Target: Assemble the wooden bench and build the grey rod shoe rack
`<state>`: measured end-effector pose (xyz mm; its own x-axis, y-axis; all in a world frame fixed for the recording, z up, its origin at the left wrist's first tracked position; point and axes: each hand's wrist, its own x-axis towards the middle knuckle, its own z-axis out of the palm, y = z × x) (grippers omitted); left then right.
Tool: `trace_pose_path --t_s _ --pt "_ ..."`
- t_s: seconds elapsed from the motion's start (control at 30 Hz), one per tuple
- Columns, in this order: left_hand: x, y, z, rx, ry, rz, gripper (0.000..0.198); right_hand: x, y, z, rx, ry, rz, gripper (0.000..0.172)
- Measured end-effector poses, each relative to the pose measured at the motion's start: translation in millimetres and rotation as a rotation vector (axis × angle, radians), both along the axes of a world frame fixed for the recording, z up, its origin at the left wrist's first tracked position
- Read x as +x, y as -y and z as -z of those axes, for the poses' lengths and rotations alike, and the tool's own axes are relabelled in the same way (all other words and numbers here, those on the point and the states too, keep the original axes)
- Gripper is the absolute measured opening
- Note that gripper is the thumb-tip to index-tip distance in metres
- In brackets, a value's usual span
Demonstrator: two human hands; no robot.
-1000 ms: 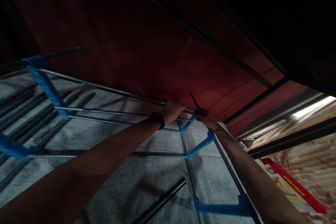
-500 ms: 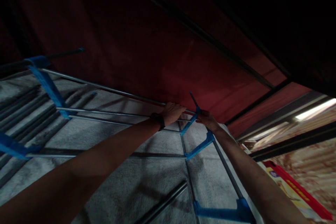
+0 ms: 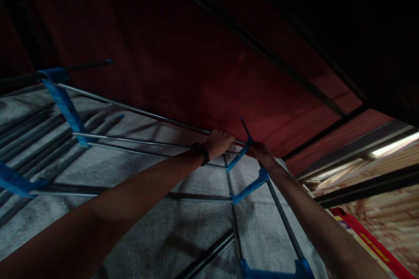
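Note:
My left hand (image 3: 220, 143), with a dark band at the wrist, is closed round the upper metal rod (image 3: 137, 112) close to its right end. That rod runs from a blue plastic bracket (image 3: 67, 109) on the left to a smaller-looking blue plastic connector (image 3: 241, 155) at the far right. At this far connector, my right hand (image 3: 262, 153) grips the blue piece from its right side; its fingertips are partly hidden. Two thinner metal rods (image 3: 131, 140) run below the upper one between the same blue pieces. A short dark tube (image 3: 245, 127) sticks up from the far connector.
Another blue connector (image 3: 250, 186) and a lower crossbar (image 3: 203, 197) belong to the frame. Several loose dark tubes (image 3: 32, 139) lie on the grey fleecy cloth (image 3: 157, 231) at left, with more tubes (image 3: 209, 255) in front. A dark red panel (image 3: 183, 61) stands behind; a red-and-yellow box (image 3: 369, 239) is at right.
The view has shifted slightly, so most things appear a little farther right. Both hands keep their places on the rod and connector.

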<state>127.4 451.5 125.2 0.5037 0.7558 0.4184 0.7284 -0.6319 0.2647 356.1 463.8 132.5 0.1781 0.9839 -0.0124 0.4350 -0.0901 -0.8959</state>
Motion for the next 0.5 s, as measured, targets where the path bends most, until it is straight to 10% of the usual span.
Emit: trace_pose_path --t_s 0.5 --pt "-7 1 -10.6 0.141 -0.097 0.056 0.033 -9 9 -10.7 0.08 0.336 -0.121 0.017"
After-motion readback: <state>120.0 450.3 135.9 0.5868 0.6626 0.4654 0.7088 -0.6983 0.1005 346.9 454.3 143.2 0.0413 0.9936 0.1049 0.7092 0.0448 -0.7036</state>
